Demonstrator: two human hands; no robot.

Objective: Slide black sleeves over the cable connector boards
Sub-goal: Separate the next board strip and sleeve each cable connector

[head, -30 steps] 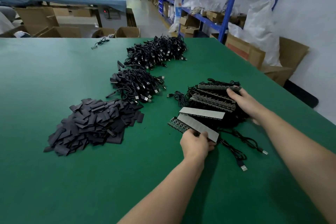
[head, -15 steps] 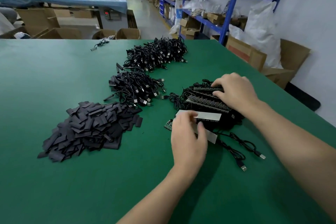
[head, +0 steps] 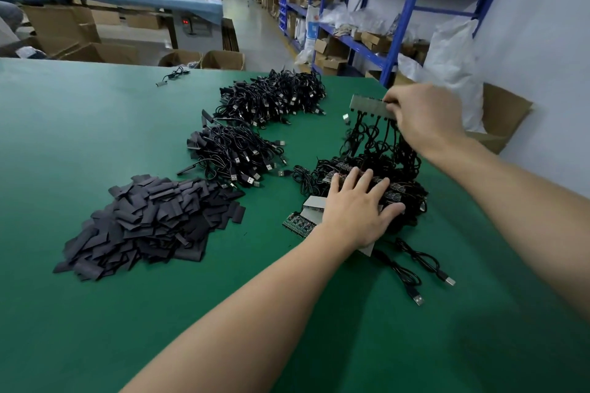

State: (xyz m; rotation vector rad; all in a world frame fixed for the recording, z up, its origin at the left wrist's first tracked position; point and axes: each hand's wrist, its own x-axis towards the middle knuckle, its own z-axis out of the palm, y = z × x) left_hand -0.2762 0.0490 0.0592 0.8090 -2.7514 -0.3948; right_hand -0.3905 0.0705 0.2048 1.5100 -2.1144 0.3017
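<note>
A heap of flat black sleeves [head: 150, 223] lies on the green table at the left. My right hand [head: 424, 120] pinches a grey strip of connector boards [head: 367, 107] and holds it raised, with several black cables [head: 376, 140] hanging from it down into the pile. My left hand [head: 357, 207] presses flat, fingers spread, on the pile of board strips and cables [head: 405, 195]. A green board strip [head: 298, 223] and a grey one [head: 314, 202] stick out from under that hand.
Two heaps of black USB cables [head: 271, 99] [head: 236, 155] lie behind the sleeves. Loose USB leads [head: 415, 268] trail at the front right. A single cable [head: 174, 75] lies near the far edge. Blue shelving [head: 405, 9] and cardboard boxes [head: 504, 115] stand beyond the table's right side.
My right hand lifted one board strip up out of the pile, its cables trailing below. My left hand moved forward and now lies flat on the pile.
</note>
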